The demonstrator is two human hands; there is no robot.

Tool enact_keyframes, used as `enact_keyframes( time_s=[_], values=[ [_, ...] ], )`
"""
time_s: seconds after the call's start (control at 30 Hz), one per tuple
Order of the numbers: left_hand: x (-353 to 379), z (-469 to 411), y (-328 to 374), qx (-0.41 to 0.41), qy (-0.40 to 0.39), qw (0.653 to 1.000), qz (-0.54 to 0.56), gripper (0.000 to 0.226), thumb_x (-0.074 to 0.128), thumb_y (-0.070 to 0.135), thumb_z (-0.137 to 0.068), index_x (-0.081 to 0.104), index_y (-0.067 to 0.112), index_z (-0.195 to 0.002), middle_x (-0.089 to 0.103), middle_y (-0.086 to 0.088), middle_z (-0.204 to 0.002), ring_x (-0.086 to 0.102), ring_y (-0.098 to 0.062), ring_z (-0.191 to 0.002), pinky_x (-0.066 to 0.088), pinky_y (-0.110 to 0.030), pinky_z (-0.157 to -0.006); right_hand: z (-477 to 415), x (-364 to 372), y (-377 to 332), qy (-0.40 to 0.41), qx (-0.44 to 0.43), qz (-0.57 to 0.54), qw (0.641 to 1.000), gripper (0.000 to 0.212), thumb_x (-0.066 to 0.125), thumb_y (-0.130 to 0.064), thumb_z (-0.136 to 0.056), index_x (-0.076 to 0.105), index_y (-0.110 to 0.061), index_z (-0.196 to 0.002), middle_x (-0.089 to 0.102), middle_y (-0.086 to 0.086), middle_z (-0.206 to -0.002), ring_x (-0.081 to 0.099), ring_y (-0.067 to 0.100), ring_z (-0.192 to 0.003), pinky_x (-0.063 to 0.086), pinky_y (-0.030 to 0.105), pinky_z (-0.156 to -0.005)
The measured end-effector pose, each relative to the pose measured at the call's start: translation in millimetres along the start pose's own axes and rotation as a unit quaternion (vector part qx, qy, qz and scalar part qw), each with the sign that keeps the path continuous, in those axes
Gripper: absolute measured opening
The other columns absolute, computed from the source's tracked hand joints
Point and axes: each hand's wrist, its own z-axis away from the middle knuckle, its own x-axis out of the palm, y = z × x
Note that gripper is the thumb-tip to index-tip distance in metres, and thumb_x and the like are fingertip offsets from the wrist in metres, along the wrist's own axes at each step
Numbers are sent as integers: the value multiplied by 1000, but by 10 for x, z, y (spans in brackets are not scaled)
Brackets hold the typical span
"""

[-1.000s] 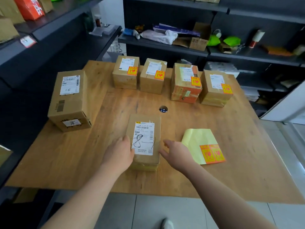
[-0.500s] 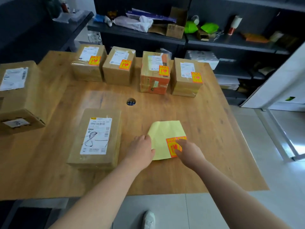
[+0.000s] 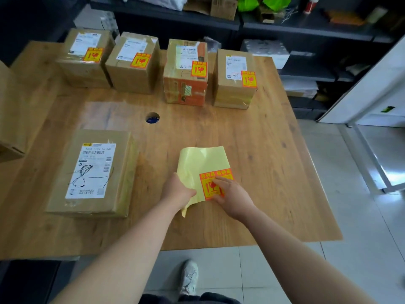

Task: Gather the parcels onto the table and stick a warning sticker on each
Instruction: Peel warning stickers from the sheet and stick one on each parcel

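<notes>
A yellow backing sheet (image 3: 203, 163) lies on the wooden table (image 3: 252, 150), with orange warning stickers (image 3: 210, 187) at its near right corner. My left hand (image 3: 178, 189) grips the sheet's near left edge, which is lifted off the table. My right hand (image 3: 232, 196) has its fingertips on the stickers. A flat parcel (image 3: 92, 172) with a white label and no sticker lies to the left. Several stickered parcels stand in a row at the back, from one at the far left (image 3: 85, 58) to another at the far right (image 3: 234, 80). A big box (image 3: 11, 110) is cut off at the left edge.
A round cable hole (image 3: 152, 117) opens in the middle of the table. Dark shelves (image 3: 285, 29) with clutter run behind the table. A white frame (image 3: 372, 102) stands on the tiled floor to the right. My shoe (image 3: 189, 277) shows below the table's near edge.
Both hands left the flat parcel and moved right to the yellow sheet. The left hand now lifts its near edge, and the right fingers moved onto the stickers. The view swung right.
</notes>
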Motion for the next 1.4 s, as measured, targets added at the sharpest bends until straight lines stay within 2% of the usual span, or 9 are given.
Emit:
enact_keyframes(
  time_s=[0.07,0.17,0.27,0.4,0.63,0.87,1.03,1.2,1.4],
  values=[
    [13,-10,1,-25,-24,996,81,29,64,3,-77,52,13,-102,63,-5,-102,61,-18,-80,46,-27,-55,2,-8,9,5,3,-23,1000,45,58,-32,-91,51,-24,-134,39,-6,-148,38,17,-132,32,32,-107],
    [0,-14,-23,-77,-71,967,234,28,48,-10,-83,50,9,-104,61,-13,-105,66,-29,-83,58,-40,-58,19,-20,2,30,11,-60,998,40,62,-31,-88,59,-23,-127,47,-5,-142,46,17,-125,37,31,-102],
    [6,-2,-86,-53,-38,978,196,33,65,-1,-78,47,11,-103,61,-11,-106,62,-27,-91,57,-44,-73,43,-15,-27,49,10,-84,995,38,65,-33,-86,62,-22,-122,54,-4,-134,51,16,-118,40,29,-96],
    [33,72,-110,-60,-60,974,211,66,91,14,-54,53,13,-109,67,-3,-101,64,-23,-94,54,-45,-83,74,-3,-61,51,10,-97,994,37,65,-30,-86,62,-22,-121,58,-4,-128,54,14,-113,42,26,-93],
    [6,87,-107,-117,-141,926,330,21,56,-6,-87,56,11,-99,68,-15,-98,70,-31,-75,57,-33,-59,117,-28,-79,61,13,-133,989,29,67,-27,-84,66,-23,-113,60,-8,-124,55,12,-111,40,20,-89],
    [-20,135,-127,-96,-149,923,343,38,75,-8,-71,62,10,-101,71,-10,-96,68,-23,-78,54,-32,-64,159,-40,-139,71,-16,-98,993,25,67,-32,-85,69,-20,-108,58,-7,-125,55,11,-109,42,22,-89],
    [-52,120,-133,-101,-152,904,386,43,64,-18,-75,57,5,-110,68,-15,-102,69,-29,-85,57,-46,-77,190,-52,-193,77,-34,-96,992,22,68,-27,-84,71,-18,-104,60,-8,-123,57,8,-104,45,23,-89],
    [-39,115,-105,-69,-154,895,413,42,59,-21,-77,59,7,-108,70,-16,-101,71,-30,-82,59,-39,-72,220,-51,-256,80,-37,-94,992,25,67,-27,-86,71,-18,-108,61,-6,-121,57,12,-106,46,29,-91],
    [-57,137,-141,-43,-145,901,406,44,59,-18,-78,58,16,-106,70,-11,-101,71,-27,-85,57,-36,-74,228,-82,-308,98,-19,-172,980,14,69,-26,-84,74,-20,-95,69,-10,-104,60,2,-93,44,15,-81]
  ],
)
